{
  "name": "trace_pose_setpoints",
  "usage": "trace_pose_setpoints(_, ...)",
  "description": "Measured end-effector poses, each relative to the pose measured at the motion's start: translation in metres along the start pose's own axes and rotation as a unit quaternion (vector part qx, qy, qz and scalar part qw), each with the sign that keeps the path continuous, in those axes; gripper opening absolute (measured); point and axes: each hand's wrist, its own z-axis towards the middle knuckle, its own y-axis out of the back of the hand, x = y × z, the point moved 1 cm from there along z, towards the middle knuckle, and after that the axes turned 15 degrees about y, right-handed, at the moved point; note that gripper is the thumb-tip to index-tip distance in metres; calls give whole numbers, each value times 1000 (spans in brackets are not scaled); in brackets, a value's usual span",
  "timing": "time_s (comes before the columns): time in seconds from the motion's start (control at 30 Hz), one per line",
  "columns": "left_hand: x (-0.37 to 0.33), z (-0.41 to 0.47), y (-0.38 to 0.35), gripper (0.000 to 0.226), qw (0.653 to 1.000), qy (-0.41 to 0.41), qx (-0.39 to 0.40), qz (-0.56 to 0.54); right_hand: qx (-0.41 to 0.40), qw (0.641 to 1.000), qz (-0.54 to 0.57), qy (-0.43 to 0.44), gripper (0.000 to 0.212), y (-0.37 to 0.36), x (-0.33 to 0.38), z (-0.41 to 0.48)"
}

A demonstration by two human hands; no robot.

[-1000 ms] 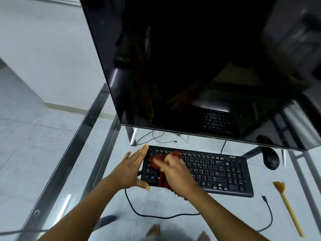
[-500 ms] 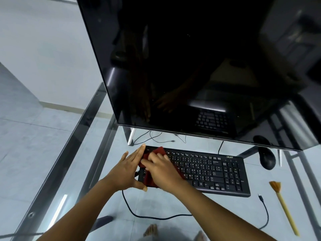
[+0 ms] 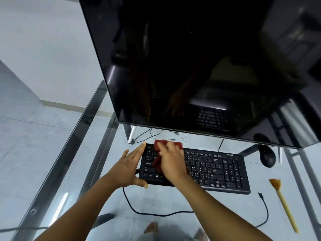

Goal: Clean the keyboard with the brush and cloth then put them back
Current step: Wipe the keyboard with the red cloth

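At keyboard's (image 3: 217, 171) 9 o'clock end, you're wiping w/ the cloth (image 3: 159, 143) gripped in R hand's (image 3: 171, 162) curled fingers, L hand's (image 3: 128, 169) straight fingers bracing the edge, brush (image 3: 285, 207) lying at 3 o'clock; next prob. calling for rightward sweeps.

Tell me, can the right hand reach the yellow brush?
Probably yes. The brush lies bare on the glass table right of the keyboard, with nothing across the way. But the right hand is busy holding the red cloth.
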Motion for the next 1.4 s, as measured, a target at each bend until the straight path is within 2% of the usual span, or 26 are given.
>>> trace_pose_setpoints(0.03, 1, -1, 0, 145, 1000, -1, -1, 1, 36, 997, 12, 68, 53, -3, 13, -7)
trace_pose_setpoints(0.1, 1, -1, 0, 145, 1000, -5, -4, 12, 118, 967, 26, 226, 56, -10, 28, -30)
trace_pose_setpoints(0.13, 1, 0, 0, 145, 1000, -6, -5, 15, 129, 956, 20, 263, 57, -10, 23, -37)
trace_pose_setpoints(0.17, 0, 1, 0, 146, 1000, -6, -3, 16, 106, 961, 13, 255, 58, -9, 13, -39)
trace_pose_setpoints(0.23, 0, 1, 1, 146, 1000, -3, 2, 13, 26, 988, 3, 150, 63, -6, -5, -41)
trace_pose_setpoints(0.27, 0, 1, 1, 146, 1000, -3, 3, 12, 12, 993, 4, 117, 64, -3, -7, -43)
trace_pose_setpoints(0.3, 1, 1, 2, 147, 1000, -3, 3, 11, 23, 992, 8, 123, 65, -4, -6, -45)
trace_pose_setpoints(0.4, 4, 1, 1, 150, 1000, -6, 3, 8, 136, 965, 45, 221, 68, -8, 16, -59)
trace_pose_setpoints(0.43, 3, 2, 1, 151, 1000, -6, 6, 4, 147, 959, 38, 238, 64, -6, 15, -63)
trace_pose_setpoints(0.6, 2, 4, 1, 149, 1000, -3, 20, -8, 85, 985, 63, 140, 46, 13, -43, -92)
trace_pose_setpoints(0.67, 3, 3, 2, 148, 1000, -5, 19, -2, 83, 984, 42, 153, 46, 15, -45, -98)
trace_pose_setpoints(0.87, 2, 3, 2, 150, 1000, -13, 12, 14, 107, 968, 53, 220, 44, -5, 20, -58)
trace_pose_setpoints(1.03, 3, 2, 4, 148, 1000, -13, 18, 19, 133, 967, 37, 215, 48, 13, -11, -77)
trace_pose_setpoints(1.17, 2, 2, 3, 144, 999, -16, 13, 28, 76, 988, 29, 129, 46, 35, -60, -106)
trace_pose_setpoints(1.27, 1, 2, 2, 144, 999, -13, 13, 32, 28, 996, 22, 79, 48, 23, -49, -106)
trace_pose_setpoints(1.33, 0, 2, 2, 144, 999, -13, 13, 36, 27, 992, 24, 120, 49, 9, -26, -97)
trace_pose_setpoints(1.4, 0, 2, 1, 144, 999, -13, 12, 40, 81, 980, 35, 180, 38, 13, -12, -80)
